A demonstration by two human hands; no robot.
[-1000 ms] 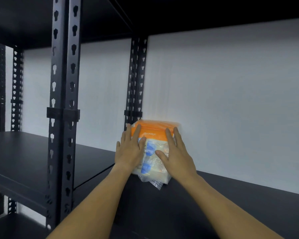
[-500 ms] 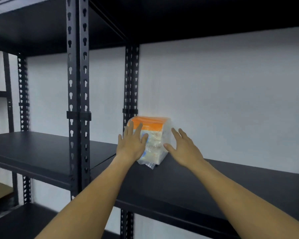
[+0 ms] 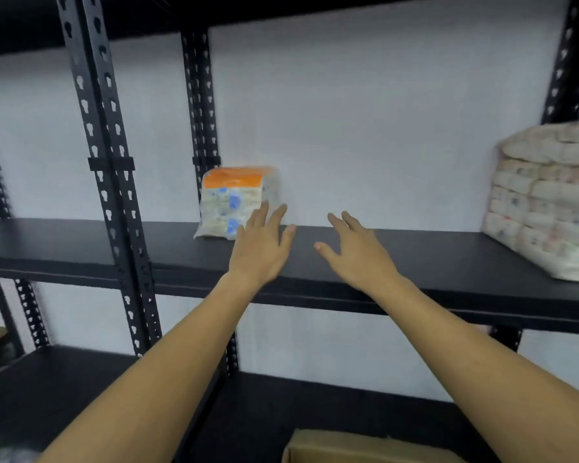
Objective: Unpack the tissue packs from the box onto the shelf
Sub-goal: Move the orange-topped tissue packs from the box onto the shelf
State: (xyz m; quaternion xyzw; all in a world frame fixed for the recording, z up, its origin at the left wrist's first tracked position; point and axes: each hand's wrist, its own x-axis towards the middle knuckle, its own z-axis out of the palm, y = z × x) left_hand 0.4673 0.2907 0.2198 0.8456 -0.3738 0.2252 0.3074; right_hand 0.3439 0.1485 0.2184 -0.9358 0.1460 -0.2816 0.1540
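left hand (image 3: 263,243) – spread, empty, beside tissue pack (image 3: 236,203) | right hand (image 3: 355,252) – spread, empty | pack upright on shelf (image 3: 415,262), likely just placed | box (image 3: 365,447) below hands

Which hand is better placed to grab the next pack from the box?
Probably right. The right hand is open, empty, and sits more directly above the cardboard box at the bottom. The left hand, also open, hovers by the orange-topped tissue pack on the shelf.
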